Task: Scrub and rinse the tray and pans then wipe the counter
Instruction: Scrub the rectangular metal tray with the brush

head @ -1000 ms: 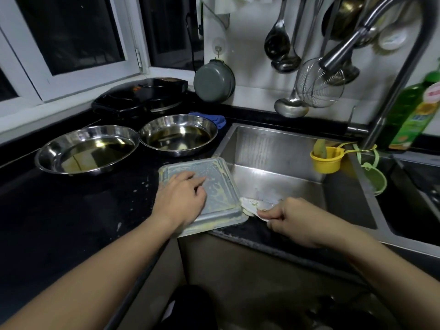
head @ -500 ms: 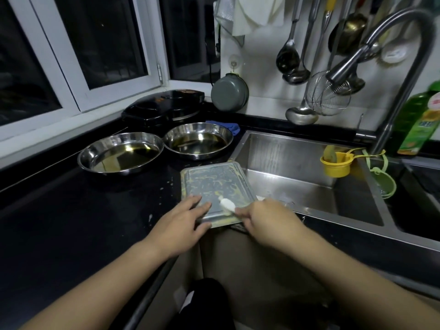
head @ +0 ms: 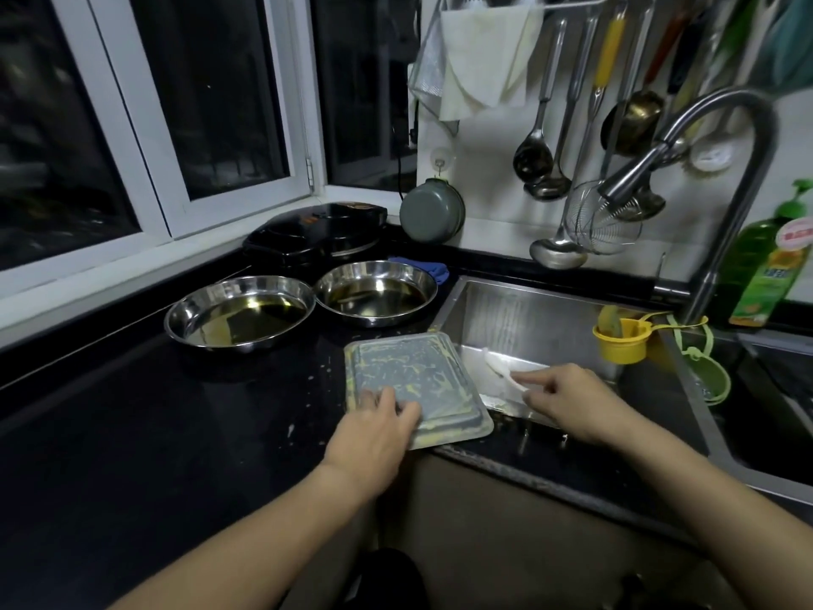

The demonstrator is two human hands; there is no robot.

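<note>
Head view: grey rectangular tray smeared with yellow batter on black stone counter, right edge overhanging stainless steel sink. Long axis runs roughly away from the body, tilted slightly left at the far end.

Left hand on near-left corner of tray, fingers laid flat and pressing down, not curled round anything. Pinning it, by the look of it.

Right hand just right of tray, over the sink's near edge, fingers pinching white plastic scraper. Scraper blade points left-and-away, tip near tray's right rim; contact not clear.

Relation that matters: tray lies directly left of the scraper, close. Right hand nearer the dirty right rim; left hand already on it. Probable next move: short leftward sweep across the tray's short axis, residue pushed toward sink.

Two round stainless steel pans with oily residue behind tray, side by side, well apart from both hands. Untouched, judging by the oil. Task early: nothing rinsed, counter speckled with batter.

Labels: green dish soap bottle far right beside curved steel faucet, red-and-yellow label, text too small to read. No other legible writing.
</note>
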